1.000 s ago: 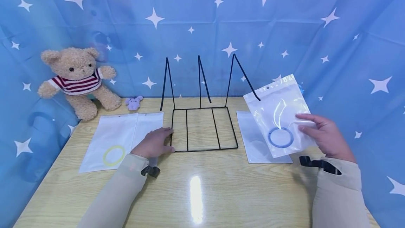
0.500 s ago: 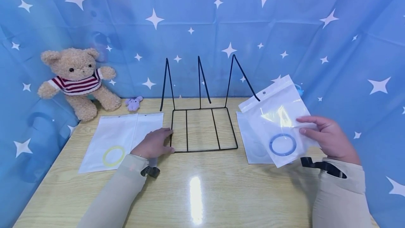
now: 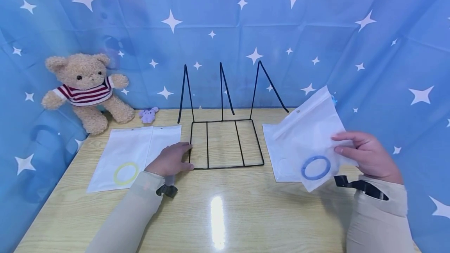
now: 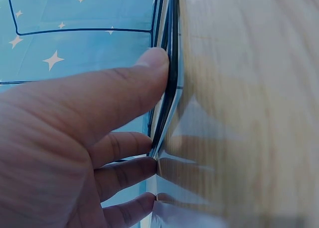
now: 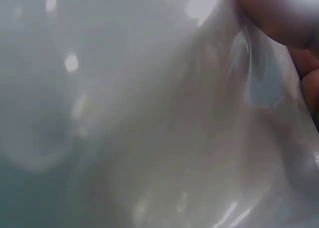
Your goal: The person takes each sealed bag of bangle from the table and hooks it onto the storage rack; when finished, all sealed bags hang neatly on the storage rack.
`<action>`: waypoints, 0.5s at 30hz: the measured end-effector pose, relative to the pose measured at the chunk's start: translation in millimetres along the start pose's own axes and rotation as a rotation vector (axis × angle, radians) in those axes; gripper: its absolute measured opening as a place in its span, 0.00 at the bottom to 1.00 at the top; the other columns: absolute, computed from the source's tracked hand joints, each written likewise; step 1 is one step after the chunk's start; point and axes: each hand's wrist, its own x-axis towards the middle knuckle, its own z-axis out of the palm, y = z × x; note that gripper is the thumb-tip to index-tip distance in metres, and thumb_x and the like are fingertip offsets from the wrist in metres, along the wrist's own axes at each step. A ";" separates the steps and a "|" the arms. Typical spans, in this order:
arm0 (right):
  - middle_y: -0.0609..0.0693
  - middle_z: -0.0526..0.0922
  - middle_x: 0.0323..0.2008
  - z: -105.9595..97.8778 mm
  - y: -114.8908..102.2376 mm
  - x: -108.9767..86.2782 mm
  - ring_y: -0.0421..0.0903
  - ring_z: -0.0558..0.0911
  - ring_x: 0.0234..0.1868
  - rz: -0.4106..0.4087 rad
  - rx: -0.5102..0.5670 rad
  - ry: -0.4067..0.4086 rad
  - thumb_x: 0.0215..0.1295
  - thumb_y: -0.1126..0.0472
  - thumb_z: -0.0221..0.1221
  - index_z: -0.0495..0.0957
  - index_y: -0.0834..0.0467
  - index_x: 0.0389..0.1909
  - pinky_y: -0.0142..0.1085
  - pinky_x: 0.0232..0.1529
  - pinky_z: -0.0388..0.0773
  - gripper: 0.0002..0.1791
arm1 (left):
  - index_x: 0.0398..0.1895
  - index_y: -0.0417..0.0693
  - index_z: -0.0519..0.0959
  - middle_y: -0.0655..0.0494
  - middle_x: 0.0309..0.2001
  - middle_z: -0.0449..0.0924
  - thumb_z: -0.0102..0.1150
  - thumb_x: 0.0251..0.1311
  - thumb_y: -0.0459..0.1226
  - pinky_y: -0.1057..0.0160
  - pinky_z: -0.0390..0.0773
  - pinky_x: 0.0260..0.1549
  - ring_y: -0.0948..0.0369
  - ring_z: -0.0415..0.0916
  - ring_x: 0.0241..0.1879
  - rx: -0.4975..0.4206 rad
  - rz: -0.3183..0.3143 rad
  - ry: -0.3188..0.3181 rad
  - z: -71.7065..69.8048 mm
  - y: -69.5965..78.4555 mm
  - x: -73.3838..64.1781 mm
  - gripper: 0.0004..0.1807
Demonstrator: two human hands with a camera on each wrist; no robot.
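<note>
My right hand (image 3: 369, 157) pinches the right edge of a white zip bag (image 3: 309, 132) between thumb and fingers. A blue ring (image 3: 304, 170) shows near its bottom. The bag tilts above a second white bag (image 3: 272, 143) lying on the table, covering part of it. Clear plastic sheeting (image 5: 149, 113) fills the right wrist view. My left hand (image 3: 170, 158) rests at the left side of a black wire rack (image 3: 208, 143) with three upright prongs. In the left wrist view its thumb (image 4: 124, 83) presses the wire, and the other fingers reach out straight.
Two flat white bags lie at left, one (image 3: 123, 147) showing a yellow ring (image 3: 116, 175), the other (image 3: 170, 132) partly under my left hand. A teddy bear (image 3: 86, 89) and small purple toy (image 3: 148, 115) sit behind them. A starry blue curtain (image 3: 218, 18) closes the back.
My right hand has shifted slightly right and down with the bag. The bag's top has swung away from the rack's right prong and its surface has turned. My left hand stays still.
</note>
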 end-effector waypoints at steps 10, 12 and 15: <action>0.46 0.90 0.52 15.3 -4.6 8.3 0.38 0.89 0.46 0.016 -0.121 -0.008 0.65 0.88 0.55 0.85 0.66 0.56 0.29 0.40 0.87 0.24 | 0.80 0.41 0.65 0.40 0.80 0.62 0.72 0.66 0.48 0.35 0.59 0.76 0.38 0.59 0.79 -0.001 -0.001 -0.005 -0.5 0.3 0.2 0.44; 0.45 0.90 0.52 16.5 -3.8 9.8 0.37 0.89 0.46 0.014 -0.132 -0.010 0.65 0.87 0.55 0.84 0.66 0.56 0.29 0.40 0.87 0.24 | 0.80 0.41 0.65 0.40 0.80 0.61 0.72 0.66 0.48 0.34 0.59 0.76 0.38 0.59 0.79 -0.003 -0.002 -0.006 -0.2 -0.3 0.4 0.44; 0.44 0.90 0.52 18.4 -2.9 11.5 0.36 0.88 0.46 0.007 -0.181 -0.004 0.65 0.86 0.57 0.85 0.66 0.56 0.28 0.39 0.86 0.23 | 0.80 0.41 0.65 0.40 0.80 0.61 0.72 0.66 0.48 0.34 0.59 0.76 0.38 0.59 0.79 -0.005 -0.002 -0.008 -0.1 -1.0 0.8 0.44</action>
